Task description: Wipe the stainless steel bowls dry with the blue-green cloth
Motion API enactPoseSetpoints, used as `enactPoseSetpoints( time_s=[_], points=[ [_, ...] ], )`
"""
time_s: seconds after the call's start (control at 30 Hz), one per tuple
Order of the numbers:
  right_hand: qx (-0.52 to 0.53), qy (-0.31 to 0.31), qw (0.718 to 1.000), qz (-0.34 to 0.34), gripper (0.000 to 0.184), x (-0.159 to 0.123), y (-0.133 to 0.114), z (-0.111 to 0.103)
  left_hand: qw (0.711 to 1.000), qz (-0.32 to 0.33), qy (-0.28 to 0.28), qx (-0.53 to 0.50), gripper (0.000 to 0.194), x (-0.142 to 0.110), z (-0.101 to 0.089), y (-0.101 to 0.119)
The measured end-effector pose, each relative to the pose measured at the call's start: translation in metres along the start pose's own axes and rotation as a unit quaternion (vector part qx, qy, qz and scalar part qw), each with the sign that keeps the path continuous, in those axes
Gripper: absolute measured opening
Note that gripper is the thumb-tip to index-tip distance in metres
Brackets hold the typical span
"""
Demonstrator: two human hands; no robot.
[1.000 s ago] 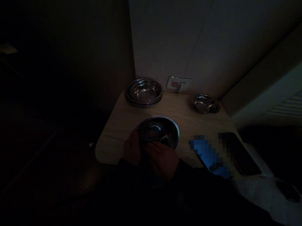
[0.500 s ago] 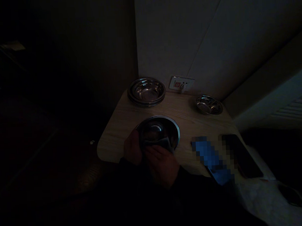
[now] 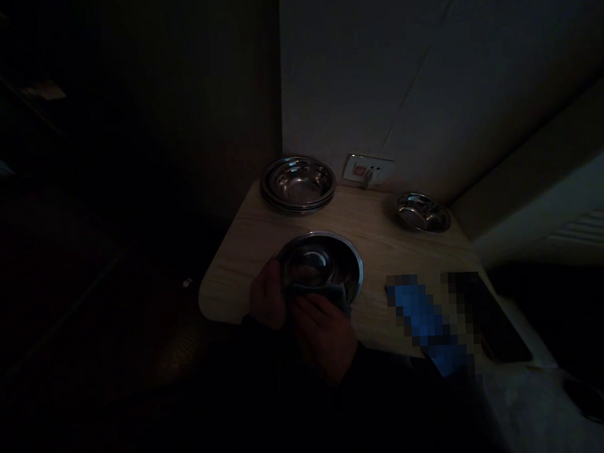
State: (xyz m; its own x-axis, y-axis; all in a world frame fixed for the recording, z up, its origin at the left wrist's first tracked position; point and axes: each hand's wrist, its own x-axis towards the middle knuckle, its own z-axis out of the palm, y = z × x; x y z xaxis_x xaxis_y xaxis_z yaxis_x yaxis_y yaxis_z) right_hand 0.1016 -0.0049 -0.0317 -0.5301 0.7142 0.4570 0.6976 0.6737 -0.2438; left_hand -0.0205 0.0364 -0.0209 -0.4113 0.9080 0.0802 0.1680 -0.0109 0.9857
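A shiny metal bowl [image 3: 351, 261] is tilted toward me over the near part of the small wooden table. My left hand [image 3: 268, 296] grips its left rim, fingers closed. Pressed at the near side of the bowl, my right hand [image 3: 324, 329] holds a dark cloth [image 3: 325, 292] that lies over the near rim and partly inside. The cloth's lower part is hidden under the fingers. Dim light blurs the details of both hands.
Several nested metal bowls [image 3: 300, 186] stand at the table's back left. A smaller metal bowl [image 3: 422, 213] sits at the back right. A wall socket [image 3: 367, 170] is behind. To the right lie a blurred-out blue object [image 3: 420, 315] and a dark flat device [image 3: 501, 331].
The view has shifted slightly, moving the scene a little rightward. The cloth sits a bit lower at the near rim, showing more of the bowl's inside. Both hands keep their hold.
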Motion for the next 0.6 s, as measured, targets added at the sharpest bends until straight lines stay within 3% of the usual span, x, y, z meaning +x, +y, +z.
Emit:
enactPoseSetpoints(
  time_s=[0.1, 0.23, 0.33, 0.6],
  points=[
    [-0.006, 0.022, 1.000, -0.006, 0.024, 0.003, -0.003, 0.006, 0.999, -0.018, 0.021, 0.022, 0.047, 0.003, -0.003, -0.001],
    [-0.034, -0.030, 0.993, -0.111, 0.021, -0.011, 0.035, -0.027, 0.999, -0.003, -0.045, 0.018, 0.049, 0.003, -0.001, 0.000],
    [-0.047, -0.045, 0.987, -0.146, 0.023, -0.015, 0.051, -0.043, 0.998, -0.001, -0.057, 0.011, 0.050, 0.002, 0.001, 0.001],
    [-0.040, 0.025, 0.998, -0.032, 0.024, 0.008, 0.001, 0.003, 0.998, -0.037, -0.023, 0.048, 0.043, 0.007, -0.001, 0.003]
  ],
)
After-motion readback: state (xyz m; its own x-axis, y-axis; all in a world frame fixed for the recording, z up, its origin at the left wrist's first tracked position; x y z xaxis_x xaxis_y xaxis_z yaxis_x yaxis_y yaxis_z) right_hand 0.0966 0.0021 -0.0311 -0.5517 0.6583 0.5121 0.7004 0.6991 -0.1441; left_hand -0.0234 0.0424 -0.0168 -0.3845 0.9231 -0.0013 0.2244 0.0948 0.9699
